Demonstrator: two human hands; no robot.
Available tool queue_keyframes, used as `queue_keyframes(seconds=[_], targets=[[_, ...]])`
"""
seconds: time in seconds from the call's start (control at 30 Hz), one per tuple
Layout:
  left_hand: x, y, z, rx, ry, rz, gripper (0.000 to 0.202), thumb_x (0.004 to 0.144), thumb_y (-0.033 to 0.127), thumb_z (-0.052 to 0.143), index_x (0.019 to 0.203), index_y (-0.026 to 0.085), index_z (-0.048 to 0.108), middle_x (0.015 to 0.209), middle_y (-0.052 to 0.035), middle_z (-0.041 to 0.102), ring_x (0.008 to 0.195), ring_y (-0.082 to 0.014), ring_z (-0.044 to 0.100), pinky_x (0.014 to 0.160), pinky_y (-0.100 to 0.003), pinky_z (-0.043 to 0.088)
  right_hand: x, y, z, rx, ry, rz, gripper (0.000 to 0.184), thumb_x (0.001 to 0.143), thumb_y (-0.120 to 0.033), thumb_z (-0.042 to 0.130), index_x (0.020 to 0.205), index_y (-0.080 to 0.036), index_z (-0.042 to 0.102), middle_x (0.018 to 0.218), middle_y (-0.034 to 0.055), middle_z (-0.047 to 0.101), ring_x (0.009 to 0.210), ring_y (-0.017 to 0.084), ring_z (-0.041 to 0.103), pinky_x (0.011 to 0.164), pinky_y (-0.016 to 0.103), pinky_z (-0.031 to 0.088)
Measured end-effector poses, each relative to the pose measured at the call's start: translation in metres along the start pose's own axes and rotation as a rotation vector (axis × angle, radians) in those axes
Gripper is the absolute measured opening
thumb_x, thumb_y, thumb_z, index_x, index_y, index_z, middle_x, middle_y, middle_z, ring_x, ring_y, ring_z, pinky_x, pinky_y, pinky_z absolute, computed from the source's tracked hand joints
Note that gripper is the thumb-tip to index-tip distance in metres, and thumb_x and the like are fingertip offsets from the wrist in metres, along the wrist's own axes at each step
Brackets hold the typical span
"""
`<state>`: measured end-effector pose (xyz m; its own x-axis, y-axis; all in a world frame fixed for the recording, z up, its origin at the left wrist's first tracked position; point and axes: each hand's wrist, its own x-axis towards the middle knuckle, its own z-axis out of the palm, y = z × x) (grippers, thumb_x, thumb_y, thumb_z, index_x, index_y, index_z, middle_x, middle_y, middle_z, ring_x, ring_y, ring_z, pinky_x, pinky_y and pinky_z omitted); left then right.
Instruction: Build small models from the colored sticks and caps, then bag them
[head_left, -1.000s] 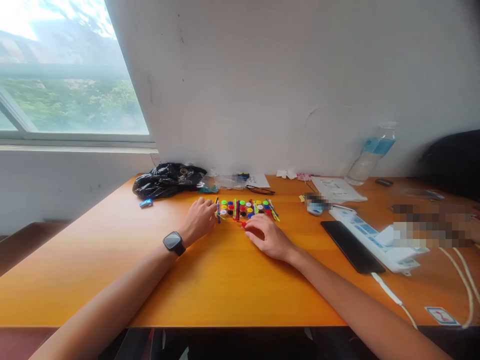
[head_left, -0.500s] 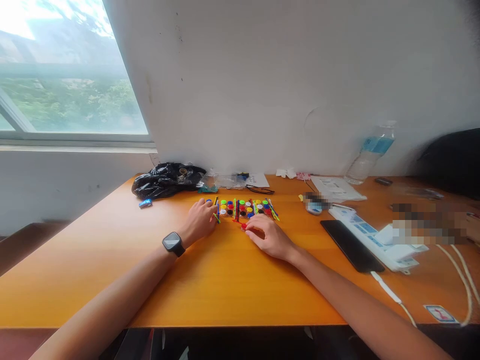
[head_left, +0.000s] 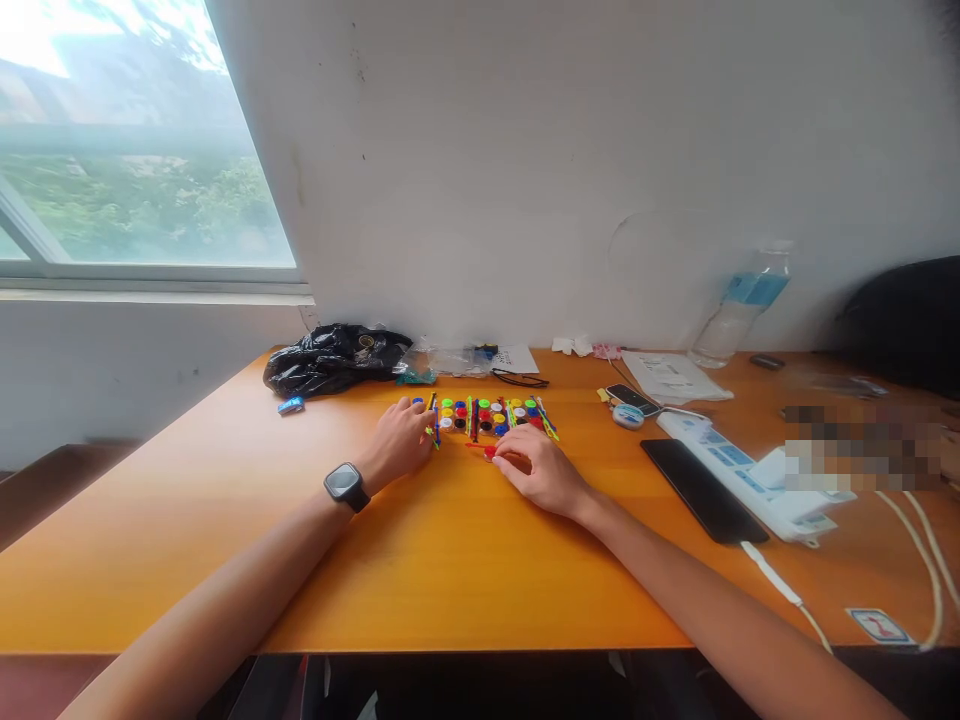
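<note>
A row of small round coloured pieces [head_left: 460,411] in red, yellow, white, black, blue and green lies on the wooden table, with groups of thin coloured sticks [head_left: 469,417] standing between them. My left hand [head_left: 402,438], with a watch on its wrist, rests at the row's left end. Its fingers reach toward a bundle of sticks [head_left: 433,420] and partly cover a blue round piece [head_left: 418,401]. In front of the row, my right hand [head_left: 538,468] pinches a red round piece [head_left: 490,453] between thumb and fingertips. A thin red stick [head_left: 474,445] lies beside that piece.
Behind the row are a black plastic bag [head_left: 337,360], clear packaging [head_left: 450,360] and a black cord [head_left: 519,379]. A blue wrapped item [head_left: 291,406] lies left. To the right are a phone [head_left: 703,490], a white power strip [head_left: 739,475], cables and a plastic bottle [head_left: 739,305].
The red round piece in my right hand has shifted very slightly, and the red stick beside it lies flatter, pointing left. My left hand stays in place.
</note>
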<state>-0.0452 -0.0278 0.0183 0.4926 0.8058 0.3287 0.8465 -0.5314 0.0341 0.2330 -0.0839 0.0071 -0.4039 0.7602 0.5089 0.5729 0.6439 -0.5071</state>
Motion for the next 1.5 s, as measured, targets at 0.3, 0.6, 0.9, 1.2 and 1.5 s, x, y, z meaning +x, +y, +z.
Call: queue_keyframes(seconds=[0.3, 0.6, 0.9, 1.2, 1.5], targets=[[0.0, 0.0, 0.0, -0.017, 0.002, -0.009, 0.018, 0.086, 0.01, 0.058, 0.09, 0.02, 0.072, 0.097, -0.0105, 0.069, 0.088, -0.0263, 0.056, 0.077, -0.037, 0.044, -0.004, -0.003, -0.001, 0.032, -0.108, -0.028, 0.006, 0.094, -0.021, 0.07, 0.1, -0.022, 0.072, 0.115, 0.009, 0.075, 0.117, 0.027, 0.063, 0.105, 0.045, 0.052], [-0.002, 0.006, -0.004, 0.0, 0.01, 0.029, 0.013, 0.082, 0.01, 0.059, 0.083, 0.019, 0.067, 0.091, -0.0104, 0.069, 0.086, -0.0261, 0.055, 0.073, -0.037, 0.042, -0.002, -0.004, -0.003, 0.035, -0.113, -0.023, 0.012, 0.096, -0.024, 0.069, 0.085, -0.022, 0.07, 0.109, 0.0083, 0.075, 0.112, 0.027, 0.064, 0.102, 0.044, 0.052], [-0.011, 0.024, -0.012, -0.086, -0.043, 0.172, 0.011, 0.069, 0.01, 0.06, 0.068, 0.02, 0.058, 0.078, -0.0074, 0.067, 0.083, -0.0264, 0.058, 0.07, -0.036, 0.039, -0.004, -0.003, -0.002, 0.01, -0.112, -0.037, 0.008, 0.095, -0.021, 0.07, 0.103, -0.023, 0.071, 0.108, 0.0076, 0.074, 0.109, 0.026, 0.063, 0.099, 0.043, 0.052], [-0.022, 0.046, -0.017, -0.389, -0.266, 0.392, 0.012, 0.069, 0.013, 0.058, 0.068, 0.021, 0.05, 0.067, -0.0002, 0.06, 0.058, -0.016, 0.047, 0.056, -0.032, 0.031, -0.003, -0.011, -0.003, -0.024, 0.028, -0.06, 0.003, 0.097, -0.022, 0.069, 0.096, -0.023, 0.072, 0.103, 0.0078, 0.072, 0.107, 0.027, 0.061, 0.099, 0.045, 0.05], [-0.026, 0.058, -0.014, -0.564, -0.314, 0.342, 0.015, 0.078, 0.024, 0.062, 0.071, 0.02, 0.049, 0.063, 0.0028, 0.053, 0.054, -0.0122, 0.036, 0.055, -0.028, 0.028, -0.014, -0.035, -0.002, 0.009, -0.258, -0.14, 0.019, 0.096, -0.031, 0.069, 0.08, -0.021, 0.066, 0.077, 0.0019, 0.068, 0.073, 0.019, 0.059, 0.072, 0.033, 0.044]])
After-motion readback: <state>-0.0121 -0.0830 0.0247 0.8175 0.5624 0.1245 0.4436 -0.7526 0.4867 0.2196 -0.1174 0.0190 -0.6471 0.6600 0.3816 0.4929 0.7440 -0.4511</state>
